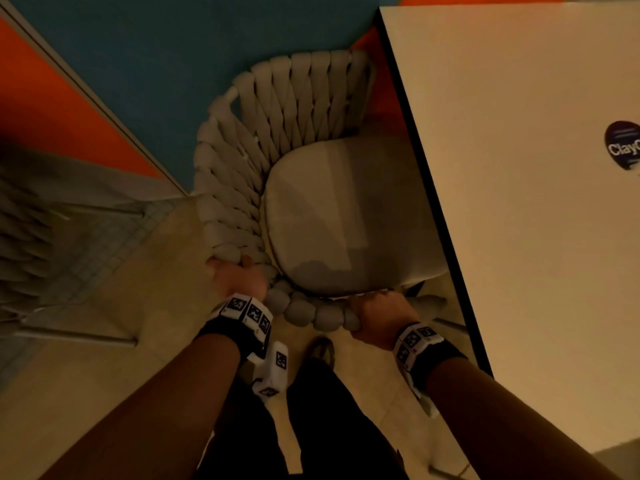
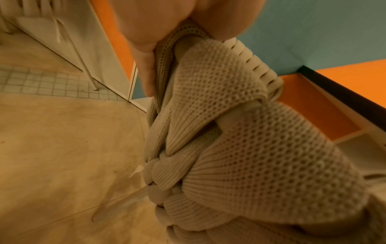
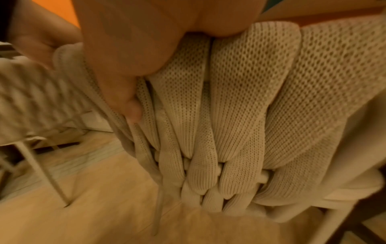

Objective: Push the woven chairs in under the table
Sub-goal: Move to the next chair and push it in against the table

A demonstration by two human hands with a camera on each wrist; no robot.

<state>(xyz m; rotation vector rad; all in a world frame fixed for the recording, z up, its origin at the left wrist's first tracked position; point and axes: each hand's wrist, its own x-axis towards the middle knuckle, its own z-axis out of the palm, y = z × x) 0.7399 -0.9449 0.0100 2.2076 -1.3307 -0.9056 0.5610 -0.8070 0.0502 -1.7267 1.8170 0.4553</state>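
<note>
A beige woven chair with a pale seat cushion stands beside the white table, its cushion's right side partly under the table's dark edge. My left hand grips the thick woven rim of the backrest at its left corner. My right hand grips the same rim further right, close to the table edge. In the left wrist view my fingers curl round the knitted straps. In the right wrist view my thumb presses on the weave.
A second woven chair on thin metal legs stands at the left, over a tiled floor patch. An orange and teal wall runs behind. My dark trouser legs are below. A round sticker lies on the table.
</note>
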